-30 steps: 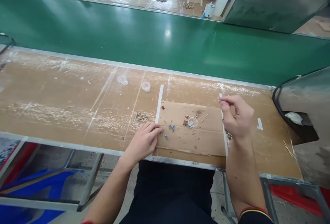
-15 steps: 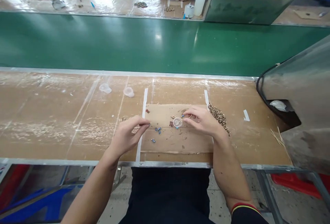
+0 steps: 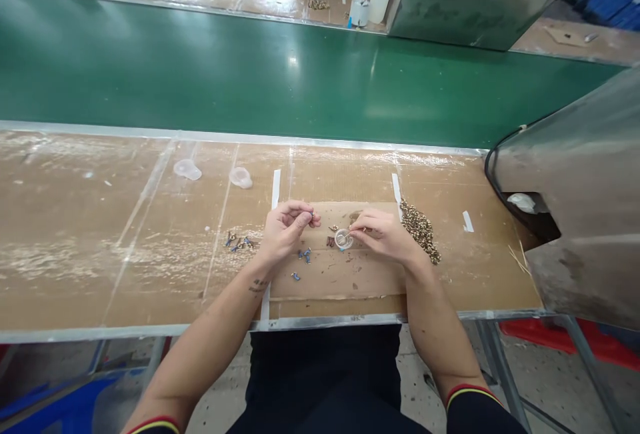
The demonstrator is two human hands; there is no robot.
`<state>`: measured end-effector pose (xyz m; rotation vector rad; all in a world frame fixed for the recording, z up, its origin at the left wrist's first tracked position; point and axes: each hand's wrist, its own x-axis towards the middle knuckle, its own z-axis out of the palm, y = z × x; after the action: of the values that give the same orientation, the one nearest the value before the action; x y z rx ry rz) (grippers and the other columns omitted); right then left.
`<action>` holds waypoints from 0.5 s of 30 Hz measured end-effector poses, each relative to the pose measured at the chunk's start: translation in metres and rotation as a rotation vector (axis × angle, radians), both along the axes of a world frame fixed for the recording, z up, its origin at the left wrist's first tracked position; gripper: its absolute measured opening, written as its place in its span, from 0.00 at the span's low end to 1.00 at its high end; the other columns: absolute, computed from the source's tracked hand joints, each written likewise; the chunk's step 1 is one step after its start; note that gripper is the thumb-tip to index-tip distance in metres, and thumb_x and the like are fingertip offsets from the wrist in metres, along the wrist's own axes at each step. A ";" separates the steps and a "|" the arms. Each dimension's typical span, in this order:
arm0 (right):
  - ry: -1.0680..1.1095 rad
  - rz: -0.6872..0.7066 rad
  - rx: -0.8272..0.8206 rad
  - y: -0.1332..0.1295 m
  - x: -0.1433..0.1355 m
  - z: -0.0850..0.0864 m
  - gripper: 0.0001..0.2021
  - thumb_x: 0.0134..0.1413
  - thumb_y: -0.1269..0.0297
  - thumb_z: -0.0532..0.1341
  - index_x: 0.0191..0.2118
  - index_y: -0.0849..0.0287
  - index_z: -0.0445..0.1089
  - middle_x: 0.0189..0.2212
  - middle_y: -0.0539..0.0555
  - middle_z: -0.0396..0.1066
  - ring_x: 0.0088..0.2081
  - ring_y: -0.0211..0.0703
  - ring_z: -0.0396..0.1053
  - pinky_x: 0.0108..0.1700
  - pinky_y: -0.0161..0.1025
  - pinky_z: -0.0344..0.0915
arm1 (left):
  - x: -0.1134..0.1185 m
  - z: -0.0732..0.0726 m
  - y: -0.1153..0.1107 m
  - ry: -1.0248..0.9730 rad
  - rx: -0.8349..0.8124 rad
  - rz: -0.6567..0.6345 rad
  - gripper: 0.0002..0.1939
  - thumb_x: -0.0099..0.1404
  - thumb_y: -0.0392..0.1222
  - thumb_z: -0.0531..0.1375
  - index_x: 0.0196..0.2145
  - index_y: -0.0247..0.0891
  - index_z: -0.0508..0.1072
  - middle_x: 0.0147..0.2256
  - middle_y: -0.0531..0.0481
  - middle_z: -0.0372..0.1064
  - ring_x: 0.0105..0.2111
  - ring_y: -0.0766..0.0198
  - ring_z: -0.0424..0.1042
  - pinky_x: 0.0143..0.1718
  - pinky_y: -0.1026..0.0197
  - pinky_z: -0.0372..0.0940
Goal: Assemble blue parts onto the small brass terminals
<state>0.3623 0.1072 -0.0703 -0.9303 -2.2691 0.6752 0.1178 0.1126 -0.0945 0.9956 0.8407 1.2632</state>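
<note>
Cup (image 3: pixel 343 239), one, clear, sits mid-mat (image 3: pixel 340 281), touched by the right hand (image 3: pixel 383 234), fingers pinching a thin stick (image 3: pixel 358 229). Left hand (image 3: pixel 285 227) pinches one small part (image 3: pixel 311 215). Three blue parts (image 3: pixel 301 257) lie between. Two spare cups (image 3: pixel 213 174) stand well apart, with the brass pile (image 3: pixel 421 230) at the mat's right edge.

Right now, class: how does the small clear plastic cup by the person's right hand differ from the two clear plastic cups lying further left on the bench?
The small clear plastic cup stands upright on the cardboard sheet; the two clear cups lie tipped on the taped bench. The right hand dips a thin stick into it; nothing touches the two cups. Small parts surround it; the pair sits apart. All are clear and look alike in size.
</note>
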 end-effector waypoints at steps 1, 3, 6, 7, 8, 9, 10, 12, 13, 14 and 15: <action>0.012 0.006 0.003 0.000 -0.001 0.000 0.09 0.67 0.65 0.60 0.37 0.59 0.76 0.31 0.54 0.75 0.34 0.41 0.73 0.36 0.38 0.70 | -0.001 0.000 -0.001 0.010 -0.016 -0.001 0.20 0.55 0.55 0.74 0.33 0.36 0.78 0.28 0.48 0.77 0.28 0.65 0.76 0.34 0.61 0.73; 0.029 0.014 0.012 -0.001 -0.004 0.001 0.08 0.67 0.65 0.61 0.37 0.60 0.76 0.31 0.54 0.75 0.33 0.40 0.73 0.35 0.37 0.70 | -0.001 0.001 -0.003 0.055 -0.018 0.001 0.20 0.55 0.56 0.73 0.34 0.35 0.79 0.28 0.47 0.77 0.28 0.65 0.76 0.34 0.61 0.73; 0.030 0.020 0.054 -0.003 -0.007 0.001 0.09 0.67 0.64 0.61 0.37 0.59 0.76 0.30 0.53 0.75 0.32 0.39 0.72 0.33 0.36 0.70 | 0.001 0.002 -0.005 0.142 0.020 -0.012 0.21 0.59 0.57 0.71 0.37 0.35 0.80 0.29 0.47 0.76 0.29 0.64 0.76 0.34 0.61 0.73; 0.022 0.020 0.079 -0.003 -0.009 0.001 0.09 0.67 0.63 0.61 0.36 0.59 0.76 0.29 0.53 0.75 0.31 0.39 0.72 0.33 0.36 0.69 | 0.002 0.003 -0.006 0.157 0.035 -0.015 0.21 0.60 0.56 0.70 0.39 0.35 0.80 0.29 0.47 0.76 0.29 0.65 0.75 0.34 0.61 0.73; 0.010 0.017 0.107 -0.004 -0.010 0.001 0.10 0.67 0.62 0.61 0.36 0.59 0.76 0.28 0.53 0.74 0.31 0.39 0.71 0.32 0.36 0.69 | 0.003 0.003 -0.007 0.157 0.048 -0.012 0.21 0.61 0.56 0.69 0.42 0.36 0.79 0.29 0.48 0.76 0.29 0.66 0.75 0.34 0.62 0.72; -0.005 0.013 0.130 -0.005 -0.011 0.002 0.10 0.67 0.62 0.61 0.35 0.58 0.76 0.28 0.52 0.74 0.31 0.39 0.71 0.32 0.36 0.69 | 0.004 0.003 -0.009 0.140 0.056 -0.005 0.21 0.62 0.55 0.69 0.45 0.37 0.77 0.29 0.50 0.75 0.29 0.66 0.75 0.34 0.63 0.72; -0.020 0.008 0.149 -0.006 -0.011 0.002 0.10 0.67 0.62 0.61 0.35 0.58 0.76 0.28 0.52 0.74 0.31 0.39 0.71 0.32 0.36 0.69 | 0.006 0.003 -0.010 0.114 0.056 0.002 0.22 0.61 0.55 0.69 0.47 0.38 0.74 0.29 0.51 0.74 0.29 0.67 0.75 0.34 0.64 0.72; -0.041 0.002 0.166 -0.007 -0.013 0.002 0.10 0.67 0.63 0.60 0.35 0.57 0.76 0.28 0.53 0.74 0.31 0.40 0.71 0.33 0.37 0.70 | 0.008 0.003 -0.012 0.069 0.034 0.000 0.24 0.60 0.54 0.70 0.47 0.39 0.70 0.29 0.54 0.74 0.29 0.68 0.76 0.34 0.65 0.72; -0.047 0.003 0.168 -0.008 -0.013 0.002 0.09 0.67 0.64 0.61 0.35 0.57 0.76 0.29 0.53 0.74 0.31 0.40 0.71 0.34 0.37 0.70 | 0.010 0.003 -0.013 0.063 0.017 -0.009 0.23 0.59 0.54 0.71 0.44 0.39 0.70 0.28 0.54 0.74 0.29 0.68 0.76 0.34 0.65 0.72; -0.050 0.004 0.169 -0.008 -0.013 0.002 0.08 0.66 0.65 0.61 0.35 0.57 0.76 0.29 0.53 0.74 0.31 0.39 0.71 0.34 0.37 0.70 | 0.010 0.004 -0.014 0.072 0.000 -0.017 0.23 0.58 0.54 0.71 0.41 0.39 0.70 0.28 0.53 0.74 0.29 0.67 0.76 0.34 0.65 0.73; -0.054 0.005 0.171 -0.009 -0.014 0.003 0.08 0.66 0.65 0.62 0.35 0.57 0.76 0.29 0.53 0.75 0.31 0.39 0.71 0.34 0.37 0.70 | 0.011 0.004 -0.014 0.090 -0.016 -0.021 0.22 0.57 0.54 0.72 0.38 0.38 0.70 0.28 0.52 0.75 0.29 0.67 0.76 0.34 0.64 0.73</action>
<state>0.3486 0.0984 -0.0676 -0.8701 -2.3349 0.4541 0.1288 0.0981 -0.0905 1.0524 0.9059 1.1998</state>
